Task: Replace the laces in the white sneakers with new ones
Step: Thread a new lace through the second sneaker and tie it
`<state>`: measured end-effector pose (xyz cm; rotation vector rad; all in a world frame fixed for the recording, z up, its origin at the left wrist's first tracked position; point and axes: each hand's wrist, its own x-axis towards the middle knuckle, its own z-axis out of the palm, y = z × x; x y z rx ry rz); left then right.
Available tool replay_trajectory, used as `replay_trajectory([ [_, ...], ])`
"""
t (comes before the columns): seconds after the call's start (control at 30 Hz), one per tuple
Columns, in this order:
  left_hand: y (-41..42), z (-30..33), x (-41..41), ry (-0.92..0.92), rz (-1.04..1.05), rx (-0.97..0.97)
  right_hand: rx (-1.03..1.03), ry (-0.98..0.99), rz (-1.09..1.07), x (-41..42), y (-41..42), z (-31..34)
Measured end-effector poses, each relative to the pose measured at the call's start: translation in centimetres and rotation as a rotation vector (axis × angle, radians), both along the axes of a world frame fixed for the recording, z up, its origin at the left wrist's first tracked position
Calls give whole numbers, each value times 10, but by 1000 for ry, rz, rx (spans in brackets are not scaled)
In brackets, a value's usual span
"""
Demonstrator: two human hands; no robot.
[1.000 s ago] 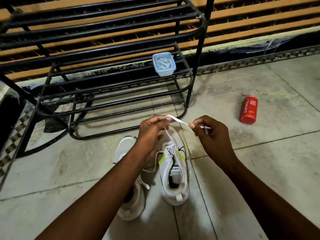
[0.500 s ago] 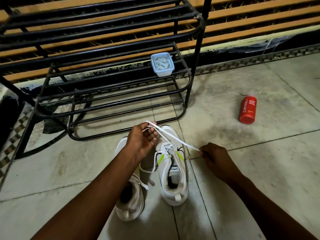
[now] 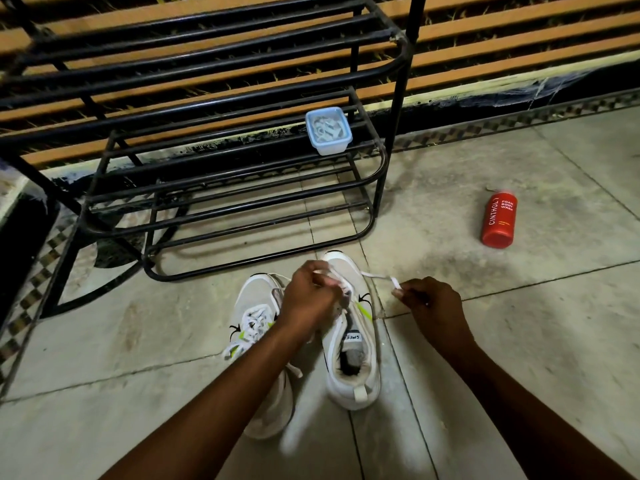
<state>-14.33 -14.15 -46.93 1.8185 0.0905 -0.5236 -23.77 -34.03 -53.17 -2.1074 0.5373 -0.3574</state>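
At far left I am seeing a black metal shoe rack [image 3: 221, 188] standing on the tiled floor [image 3: 519, 323], with a small lidded plastic box [image 3: 328, 131] sitting on one of its lower tiers. In front of the rack, two white sneakers are lying side by side: the left sneaker [image 3: 258, 327] is showing its laces still threaded, while the right sneaker [image 3: 349, 355] is sitting partly under my left hand [image 3: 308, 299]. That hand is curling over the sneaker's upper eyelets, its fingers closing on the white lace [image 3: 375, 276] (the exact pinch point is blurred). The lace is running rightward to my right hand [image 3: 429, 306], which is pinching the lace end between thumb and fingertips, just beside the shoe's toe. Farther right, a red body-wash bottle [image 3: 498, 220] is lying on its side, well apart from the shoes.
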Motion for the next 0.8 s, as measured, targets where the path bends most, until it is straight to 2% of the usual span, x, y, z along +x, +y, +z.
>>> replay_trajectory([
  [0.1,10,2,-25,-194,-270,266,337,-53,-17,8,10,5],
  [0.17,15,-1,-32,-243,-415,427,493,-99,-22,13,19,9],
  [0.23,17,-6,-35,-290,-450,506,637,-118,-6,17,27,13],
  [0.33,19,-14,-33,-323,-385,518,780,-106,28,22,37,18],
  [0.5,26,-6,-29,-274,-304,471,695,-66,74,30,49,20],
  [0.67,37,-6,-19,-179,-238,413,476,-48,165,42,57,20],
  [0.8,39,-7,-16,-126,-224,383,431,-44,196,47,61,17],
])
